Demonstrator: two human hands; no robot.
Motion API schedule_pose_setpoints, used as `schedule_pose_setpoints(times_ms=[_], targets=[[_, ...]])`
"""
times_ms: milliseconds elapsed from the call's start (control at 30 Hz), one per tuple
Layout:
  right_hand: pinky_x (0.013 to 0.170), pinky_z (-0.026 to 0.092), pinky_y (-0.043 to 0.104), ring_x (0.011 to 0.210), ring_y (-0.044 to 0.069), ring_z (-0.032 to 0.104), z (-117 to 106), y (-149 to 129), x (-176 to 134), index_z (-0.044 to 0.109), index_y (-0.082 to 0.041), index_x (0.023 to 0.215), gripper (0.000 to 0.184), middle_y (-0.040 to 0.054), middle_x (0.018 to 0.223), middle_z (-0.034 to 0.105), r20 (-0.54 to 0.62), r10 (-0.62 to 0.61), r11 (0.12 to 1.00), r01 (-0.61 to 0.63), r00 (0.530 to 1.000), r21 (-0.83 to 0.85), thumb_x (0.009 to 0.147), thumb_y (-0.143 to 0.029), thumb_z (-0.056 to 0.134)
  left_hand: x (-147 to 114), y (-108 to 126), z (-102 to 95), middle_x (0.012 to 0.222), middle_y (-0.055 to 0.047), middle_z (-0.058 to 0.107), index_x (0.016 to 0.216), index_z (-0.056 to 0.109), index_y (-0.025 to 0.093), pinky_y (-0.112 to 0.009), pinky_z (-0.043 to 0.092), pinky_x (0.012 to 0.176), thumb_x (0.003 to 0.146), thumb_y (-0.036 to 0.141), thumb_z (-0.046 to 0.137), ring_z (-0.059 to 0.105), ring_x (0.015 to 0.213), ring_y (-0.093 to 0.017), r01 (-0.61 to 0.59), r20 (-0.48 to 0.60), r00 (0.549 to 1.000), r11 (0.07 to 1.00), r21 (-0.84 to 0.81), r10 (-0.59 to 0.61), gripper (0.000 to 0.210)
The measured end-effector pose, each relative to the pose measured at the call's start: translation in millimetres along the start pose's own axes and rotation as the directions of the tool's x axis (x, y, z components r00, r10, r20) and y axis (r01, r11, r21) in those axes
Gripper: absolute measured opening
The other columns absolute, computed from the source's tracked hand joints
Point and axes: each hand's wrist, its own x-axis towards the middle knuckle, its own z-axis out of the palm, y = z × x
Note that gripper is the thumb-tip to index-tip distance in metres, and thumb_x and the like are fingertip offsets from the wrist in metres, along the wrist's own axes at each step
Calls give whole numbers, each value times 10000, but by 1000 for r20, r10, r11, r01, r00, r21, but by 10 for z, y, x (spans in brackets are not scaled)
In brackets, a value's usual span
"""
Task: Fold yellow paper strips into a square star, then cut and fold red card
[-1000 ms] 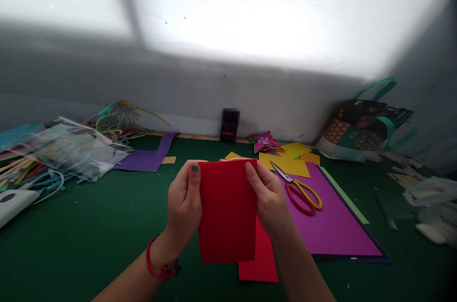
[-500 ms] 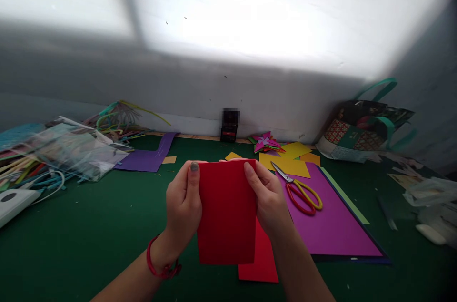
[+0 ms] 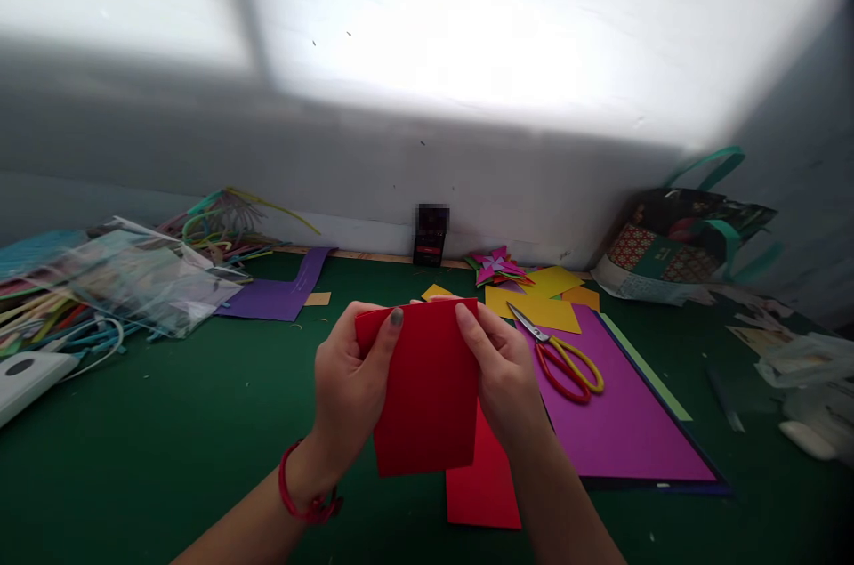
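Observation:
A sheet of red paper (image 3: pixel 431 396) is held up above the table between both hands. My left hand (image 3: pixel 353 378) grips its upper left part, thumb lying across the front and fingers behind. At the upper right corner my right hand (image 3: pixel 503 360) pinches the same sheet, its thumb in front. Below and partly behind it, a second red piece of paper (image 3: pixel 484 494) lies on the green table. Scissors (image 3: pixel 557 351) with one red and one yellow handle rest on purple paper (image 3: pixel 620 423) to the right of my right hand.
Yellow paper pieces (image 3: pixel 534 309) and a pink paper star (image 3: pixel 497 265) lie at the back. Purple scrap (image 3: pixel 267 298), a clear plastic bag (image 3: pixel 166 280) and a white power strip (image 3: pixel 30 378) are on the left. A phone (image 3: pixel 431 236) leans on the wall; a patterned bag (image 3: pixel 667 254) stands right.
My left thumb has moved right across the red paper. The sheet's lower edge has risen and tilted slightly, and its upper left corner now shows beyond the thumb. My right hand stays nearly still.

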Motion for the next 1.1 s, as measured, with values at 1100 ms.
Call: schedule_pose_setpoints(times_ms=[1100], targets=[[456, 490, 245, 782, 196, 630, 4, -73, -43, 615, -253, 1019, 309, 31, 926, 672, -36, -70, 991, 65, 997, -114, 846, -446, 447, 10, 4, -14, 648, 19, 576, 776, 544, 201, -147, 407, 376, 845, 344, 473, 523, 491, -90, -38, 45, 998, 999, 0, 38, 174]])
